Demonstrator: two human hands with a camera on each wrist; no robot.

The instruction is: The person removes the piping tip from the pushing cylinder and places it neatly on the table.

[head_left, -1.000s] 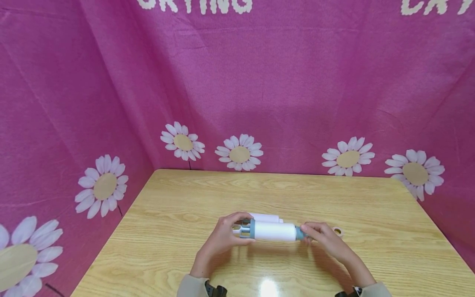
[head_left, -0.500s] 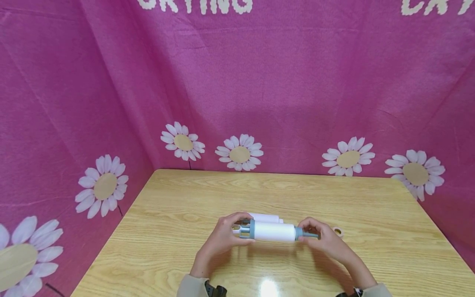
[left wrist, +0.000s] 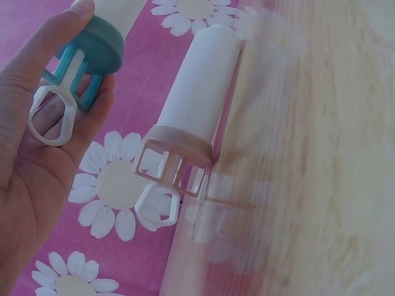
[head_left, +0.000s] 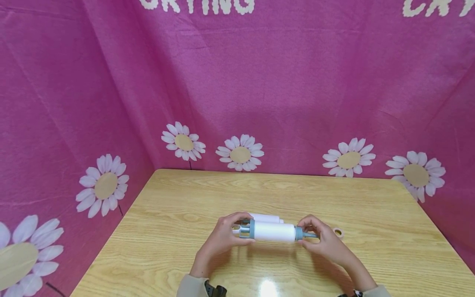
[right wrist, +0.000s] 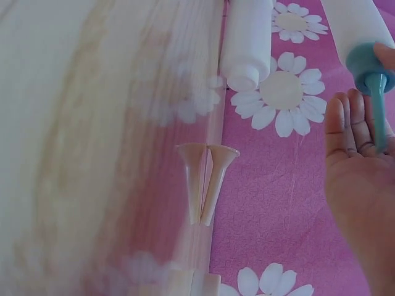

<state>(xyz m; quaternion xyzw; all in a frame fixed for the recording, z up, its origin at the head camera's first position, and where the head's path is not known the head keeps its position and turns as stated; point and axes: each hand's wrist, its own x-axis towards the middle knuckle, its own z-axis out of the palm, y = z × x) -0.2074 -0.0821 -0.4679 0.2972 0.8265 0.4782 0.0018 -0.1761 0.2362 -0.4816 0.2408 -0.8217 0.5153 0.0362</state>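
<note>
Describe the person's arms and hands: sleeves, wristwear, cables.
Left hand and right hand both bare. Plain beige left sleeve and right sleeve. Black left strap with a black unit; dark right strap, mostly cut off by the frame. No cables visible.

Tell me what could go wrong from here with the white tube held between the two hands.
The white tube is held above the table, so it might drop if the left hand on its teal collar or the right hand on its teal nozzle loosens.

The white plunger handle sits within the left hand's grasp; closing that hand could shift it.

The tan flared piece near the right hand might get knocked if that hand swings outward.
</note>
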